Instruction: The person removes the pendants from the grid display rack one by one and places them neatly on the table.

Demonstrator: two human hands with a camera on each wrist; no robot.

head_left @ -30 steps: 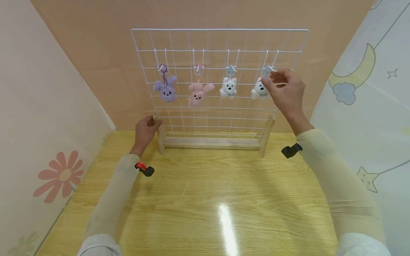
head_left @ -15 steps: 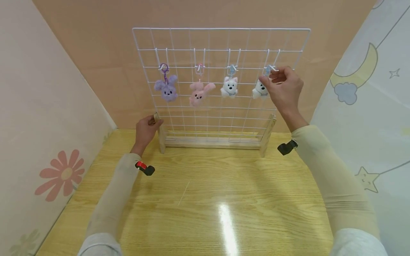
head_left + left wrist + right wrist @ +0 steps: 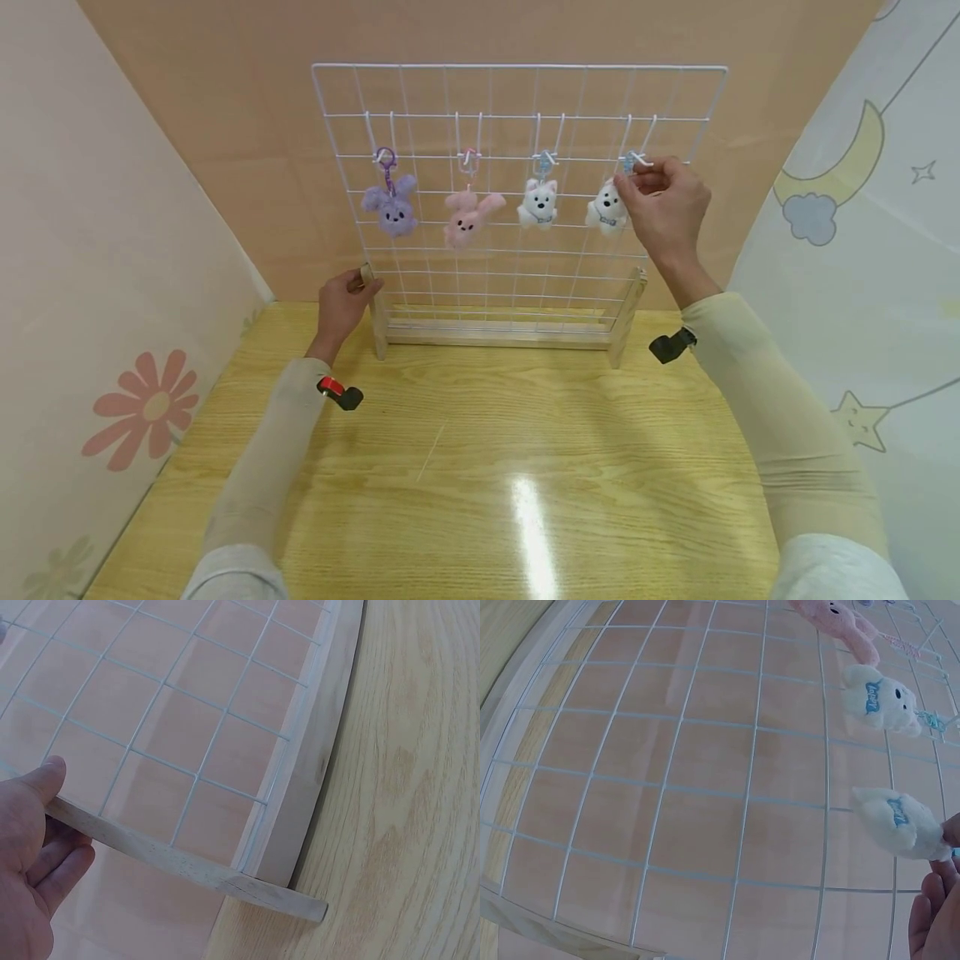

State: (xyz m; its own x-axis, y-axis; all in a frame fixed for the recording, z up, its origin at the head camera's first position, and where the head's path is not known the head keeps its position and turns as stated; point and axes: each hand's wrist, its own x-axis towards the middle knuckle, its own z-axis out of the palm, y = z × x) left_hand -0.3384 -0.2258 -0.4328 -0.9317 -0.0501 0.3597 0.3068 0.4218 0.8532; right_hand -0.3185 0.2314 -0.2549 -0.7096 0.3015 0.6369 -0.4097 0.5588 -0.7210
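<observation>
A white wire grid (image 3: 517,67) stands upright in a wooden base (image 3: 495,337) at the back of the table. Hooks on it carry a purple bunny (image 3: 392,212), a pink bunny (image 3: 465,221), a white plush (image 3: 537,204) and a second white plush (image 3: 606,208). My right hand (image 3: 663,200) pinches the blue clasp (image 3: 628,164) of that second plush at its hook. In the right wrist view the plush (image 3: 896,821) hangs just left of my fingertips (image 3: 934,915). My left hand (image 3: 345,304) grips the rack's left wooden post (image 3: 375,317), with the thumb (image 3: 41,780) on the post (image 3: 172,859).
The yellow wooden table (image 3: 487,467) stretches in front of the rack. Patterned panels stand at the left (image 3: 112,333) and the right (image 3: 862,208), and a plain tan wall (image 3: 225,125) rises behind the grid.
My right fingers have drawn closer to the clasp at the rightmost hook, and that white plush has shifted slightly. The left hand has stayed on the post.
</observation>
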